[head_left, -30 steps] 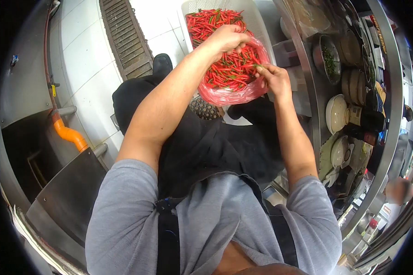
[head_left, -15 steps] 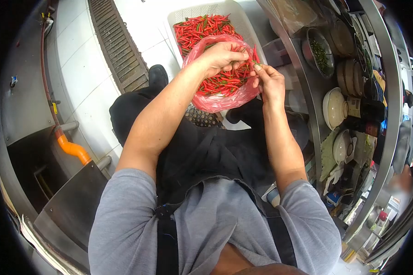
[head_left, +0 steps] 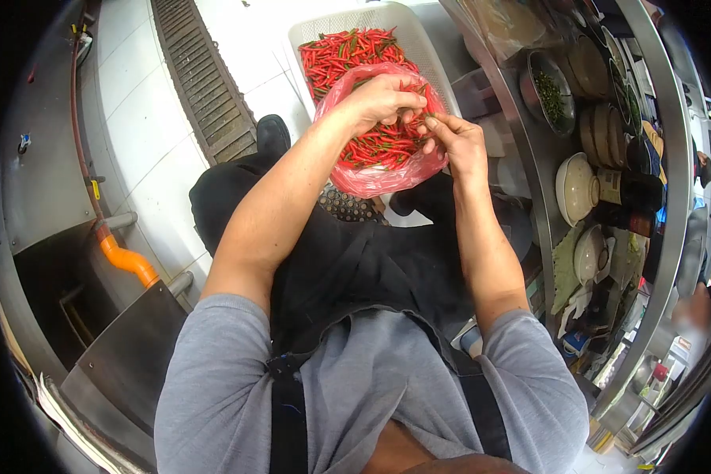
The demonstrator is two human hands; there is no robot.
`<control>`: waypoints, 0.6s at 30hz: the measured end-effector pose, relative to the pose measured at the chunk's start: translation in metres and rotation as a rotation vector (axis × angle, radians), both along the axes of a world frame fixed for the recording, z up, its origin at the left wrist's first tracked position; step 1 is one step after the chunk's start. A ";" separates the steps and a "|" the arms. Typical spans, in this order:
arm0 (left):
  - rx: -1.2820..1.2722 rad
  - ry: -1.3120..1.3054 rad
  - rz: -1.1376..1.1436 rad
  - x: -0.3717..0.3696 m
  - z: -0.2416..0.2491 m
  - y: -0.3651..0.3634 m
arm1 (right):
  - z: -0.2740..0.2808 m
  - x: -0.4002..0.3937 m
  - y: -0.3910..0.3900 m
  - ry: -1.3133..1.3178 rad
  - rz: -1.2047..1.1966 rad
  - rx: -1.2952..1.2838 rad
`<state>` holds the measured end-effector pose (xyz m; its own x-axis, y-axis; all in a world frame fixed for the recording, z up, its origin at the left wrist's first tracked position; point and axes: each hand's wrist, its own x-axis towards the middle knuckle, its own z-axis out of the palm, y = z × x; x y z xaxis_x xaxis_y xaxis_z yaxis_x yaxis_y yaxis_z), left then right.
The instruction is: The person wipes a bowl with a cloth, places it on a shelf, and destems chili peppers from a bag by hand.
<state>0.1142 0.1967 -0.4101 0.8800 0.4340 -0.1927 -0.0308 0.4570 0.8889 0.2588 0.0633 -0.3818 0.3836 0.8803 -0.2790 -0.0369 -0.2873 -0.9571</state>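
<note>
Over a pink plastic bag [head_left: 369,183] full of red chili peppers [head_left: 375,150], my two hands work close together. My left hand [head_left: 378,101] is closed around a few chili peppers, whose red tips show past its fingers. The fingers of my right hand [head_left: 460,144] pinch at the stem end of a chili pepper beside the left fingertips; the fingers partly cover it. Just behind the bag, a white plastic basket [head_left: 428,39] holds more loose red chili peppers [head_left: 347,51], some with green stems.
A metal shelf unit [head_left: 541,189] stands close on my right, with bowls [head_left: 577,188] and a metal basin of chopped greens [head_left: 549,91]. A floor drain grate [head_left: 201,75] runs along the white tiles at left. An orange pipe [head_left: 126,259] is further left.
My right hand has shifted slightly left, nearer my left hand. The chili pepper that stood upright between the hands is now lower and mostly covered by fingers.
</note>
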 end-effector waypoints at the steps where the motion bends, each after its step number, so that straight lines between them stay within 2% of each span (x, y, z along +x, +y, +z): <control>1: -0.006 -0.008 0.001 -0.001 0.000 -0.001 | 0.000 0.001 0.000 0.000 0.000 0.000; 5: -0.148 -0.083 0.016 0.000 0.004 -0.002 | 0.007 -0.003 -0.001 0.075 -0.058 0.057; 7: -0.324 -0.183 -0.001 -0.001 0.000 -0.002 | 0.009 -0.006 0.000 0.132 -0.081 0.111; 14: -0.458 -0.294 -0.131 0.001 -0.015 0.002 | 0.016 -0.027 -0.005 0.035 0.048 0.010; 15: -0.406 -0.216 -0.113 -0.002 -0.012 0.001 | 0.012 -0.027 -0.007 -0.005 0.080 0.016; 18: -0.351 -0.235 -0.120 -0.002 -0.008 0.002 | 0.014 -0.026 -0.011 -0.009 0.085 0.021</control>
<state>0.1121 0.1986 -0.4178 0.9578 0.2699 -0.0987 -0.1418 0.7426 0.6546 0.2325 0.0521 -0.3673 0.3096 0.9155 -0.2570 -0.0044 -0.2689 -0.9632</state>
